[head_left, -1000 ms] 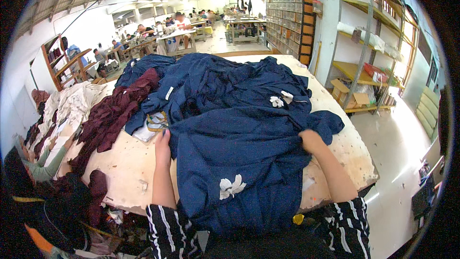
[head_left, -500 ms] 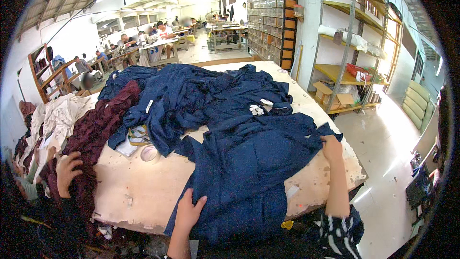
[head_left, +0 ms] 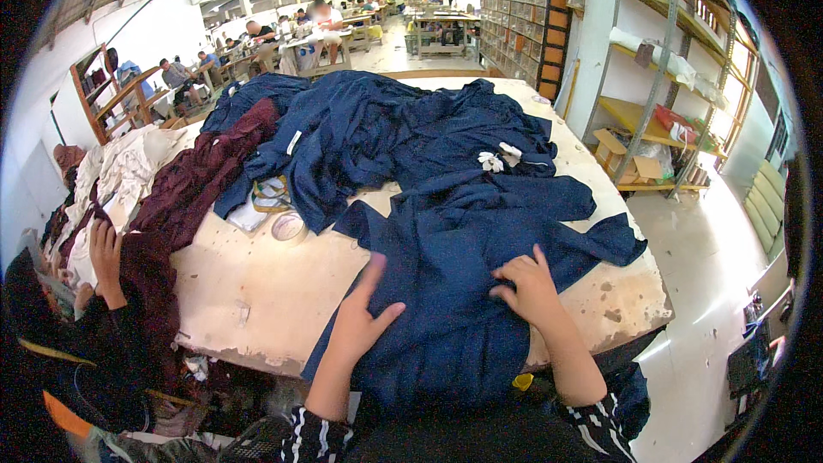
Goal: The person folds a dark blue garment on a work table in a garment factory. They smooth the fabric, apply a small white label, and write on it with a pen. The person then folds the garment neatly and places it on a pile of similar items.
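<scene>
A dark blue garment (head_left: 446, 309) lies spread over the table's near side and hangs past its front edge, with one sleeve (head_left: 604, 242) stretched out to the right. At the garment's left edge my left hand (head_left: 358, 319) rests with thumb and fingers apart, holding nothing. My right hand (head_left: 527, 285) is over the middle right of the same garment, its fingers spread and slightly bent; whether the fingertips touch the cloth is hard to tell. A heap of more dark blue garments (head_left: 369, 124) lies beyond, with small white tags (head_left: 491, 161) on it.
A roll of tape (head_left: 289, 227) sits on the pale worn table (head_left: 249, 283). Maroon cloth (head_left: 201, 176) and white cloth (head_left: 120, 167) lie at left, where another person's hand (head_left: 105, 261) reaches in. Metal shelving (head_left: 647, 124) stands at right; people sew in the background.
My right hand has let go of the sleeve at the right and moved left over the garment. My left hand has moved slightly up and right, fingers spreading. The view has shifted.
</scene>
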Motion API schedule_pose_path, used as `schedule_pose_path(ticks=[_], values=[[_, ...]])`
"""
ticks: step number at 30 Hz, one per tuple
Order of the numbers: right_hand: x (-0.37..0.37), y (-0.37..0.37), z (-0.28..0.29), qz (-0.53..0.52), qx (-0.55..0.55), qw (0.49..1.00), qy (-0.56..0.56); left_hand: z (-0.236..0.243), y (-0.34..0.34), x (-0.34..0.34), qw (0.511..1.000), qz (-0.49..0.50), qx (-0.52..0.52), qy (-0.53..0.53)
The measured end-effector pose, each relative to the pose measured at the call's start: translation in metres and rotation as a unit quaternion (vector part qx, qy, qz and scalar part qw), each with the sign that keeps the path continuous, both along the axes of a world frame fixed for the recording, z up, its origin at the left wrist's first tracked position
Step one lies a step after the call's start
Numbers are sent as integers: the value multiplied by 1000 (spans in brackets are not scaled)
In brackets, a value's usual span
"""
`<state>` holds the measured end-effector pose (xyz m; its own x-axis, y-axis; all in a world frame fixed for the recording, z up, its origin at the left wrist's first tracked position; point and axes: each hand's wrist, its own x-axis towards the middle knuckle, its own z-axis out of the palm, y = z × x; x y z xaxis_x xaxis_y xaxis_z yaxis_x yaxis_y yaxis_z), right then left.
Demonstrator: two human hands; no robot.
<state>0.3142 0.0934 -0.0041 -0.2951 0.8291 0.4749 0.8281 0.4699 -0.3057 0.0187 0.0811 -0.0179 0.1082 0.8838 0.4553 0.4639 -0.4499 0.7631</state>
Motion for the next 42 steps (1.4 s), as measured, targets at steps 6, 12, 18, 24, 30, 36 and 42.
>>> schedule_pose_path(ticks=[6,12,18,24,30,36,42], values=[[9,-23,14,-45,177,980,73,7,-33,2,971,115,174,117],[22,-24,-21,-109,-16,993,31,-26,-30,20,981,90,165,39],[-34,-38,31,44,37,996,74,-22,-39,18,983,99,148,53],[-82,-20,-9,218,8,975,37,8,-52,7,995,70,-10,-64],[-102,-27,-15,232,25,972,-1,-19,51,-44,944,42,-275,-178],[-72,-29,16,169,73,978,96,40,2,1,995,-62,74,-12],[-75,-23,18,177,22,982,56,17,-37,-11,981,-91,157,65]])
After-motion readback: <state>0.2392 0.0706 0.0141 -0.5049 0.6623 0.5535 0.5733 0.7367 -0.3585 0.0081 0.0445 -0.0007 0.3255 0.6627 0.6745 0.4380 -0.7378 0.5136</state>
